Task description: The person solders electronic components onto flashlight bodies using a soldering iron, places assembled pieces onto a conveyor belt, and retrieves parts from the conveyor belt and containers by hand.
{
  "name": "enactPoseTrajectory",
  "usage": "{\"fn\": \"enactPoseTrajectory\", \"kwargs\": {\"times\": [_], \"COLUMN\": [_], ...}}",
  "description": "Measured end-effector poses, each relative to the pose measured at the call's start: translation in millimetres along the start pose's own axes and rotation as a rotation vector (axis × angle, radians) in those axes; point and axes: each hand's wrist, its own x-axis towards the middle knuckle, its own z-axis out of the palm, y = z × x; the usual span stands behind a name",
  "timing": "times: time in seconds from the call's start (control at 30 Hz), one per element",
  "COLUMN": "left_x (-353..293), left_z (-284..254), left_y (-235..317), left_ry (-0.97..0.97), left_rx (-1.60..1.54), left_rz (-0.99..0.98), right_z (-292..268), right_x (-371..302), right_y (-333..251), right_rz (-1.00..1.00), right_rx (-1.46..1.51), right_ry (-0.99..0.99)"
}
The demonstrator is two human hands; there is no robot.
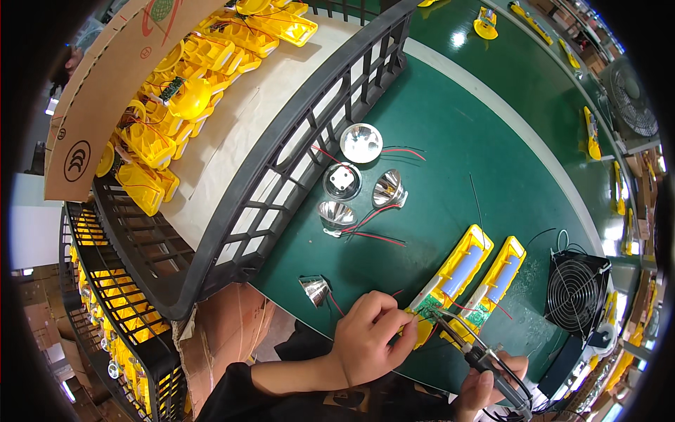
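Observation:
My left hand [371, 337] is closed in a pinch at the green circuit board [427, 307] of a yellow lamp housing [477, 235]; what sits between the fingertips is too small to make out. A soldering iron [481, 357] is gripped in my right hand [489, 387], its tip and a thin curved tube reaching the same board. A blue cylindrical battery [462, 271] lies inside this housing. Just to the right is a second yellow housing [517, 246] with its own blue battery [503, 274] and green board [479, 314]. Thin red and black wires run from both.
Several silver reflectors [361, 144] with red and black wires lie on the green table [436, 162]. A black crate [281, 151] of yellow housings [190, 98] stands left, beside a cardboard flap [105, 91]. A black fan [576, 292] stands right. Yellow parts lie along the far green surface [520, 70].

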Motion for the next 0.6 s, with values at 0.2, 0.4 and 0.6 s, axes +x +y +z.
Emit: {"fn": "enactPoseTrajectory", "kwargs": {"times": [0.2, 0.4, 0.6], "left_x": [-1, 1, 9], "left_z": [-1, -14, -48], "left_y": [0, 16, 28], "left_ry": [-0.003, -0.08, -0.005], "left_rx": [-0.007, 0.118, 0.191], "left_rz": [0.008, 0.001, -0.034], "right_z": [-11, -27, -33], "right_x": [-1, -3, 1], "right_y": [8, 12, 14], "right_rz": [-0.242, -0.203, -0.242], "right_rx": [-0.051, 0.007, 0.094], "right_ry": [0.263, 0.205, 0.145]}}
